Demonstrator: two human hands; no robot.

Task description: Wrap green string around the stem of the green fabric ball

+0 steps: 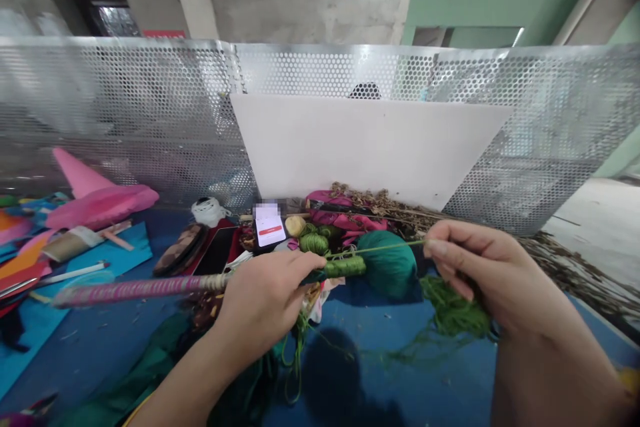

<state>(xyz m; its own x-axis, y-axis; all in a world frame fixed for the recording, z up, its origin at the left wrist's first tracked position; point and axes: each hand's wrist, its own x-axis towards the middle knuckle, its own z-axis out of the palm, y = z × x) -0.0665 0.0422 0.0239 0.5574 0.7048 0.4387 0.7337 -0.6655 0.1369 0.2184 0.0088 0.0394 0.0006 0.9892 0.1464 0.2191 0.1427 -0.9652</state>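
My left hand [267,287] is closed around a long stick [145,290] wrapped in pink, grey and green yarn, which lies nearly level. Beyond my fingers, its right end shows a band of green yarn wrapping [347,267]. From there a taut strand of green yarn [390,249] runs to my right hand [465,257], which pinches it between thumb and fingertips. A loose green yarn bundle [457,307] hangs under the right hand, partly hidden by it. Behind the strand sits a teal ball of yarn [385,263]. Green loops [295,360] dangle below the left hand.
A lit phone [269,223] and small green yarn balls [314,245] lie behind the left hand. A white board [370,147] leans on a perforated metal divider [125,107]. Dried stems [575,280] lie at right; pink felt [100,197] and blue sheets [120,250] at left.
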